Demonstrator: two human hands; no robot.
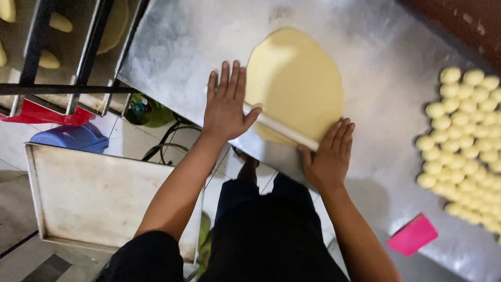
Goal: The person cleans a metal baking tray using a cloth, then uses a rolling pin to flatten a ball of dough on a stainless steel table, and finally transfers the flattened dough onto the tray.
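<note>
Hands: left hand (225,102) and right hand (329,156) flat, fingers spread, pressing rolling pin (279,128) on dough sheet (296,83).
Tray (78,196): bare.
Rack (62,47): dough pieces (49,60).

Floured steel table (198,47) filling the frame's centre, bearing a flat dough sheet (297,78), dough balls (464,141) at right, and a pink scraper (413,235) lower right.

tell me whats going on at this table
A person presses both flat palms, left hand and right hand, on a thin white rolling pin lying across the near edge of a pale yellow dough sheet on a floured steel table. Small dough balls cluster at the right, beside a pink scraper.
</note>
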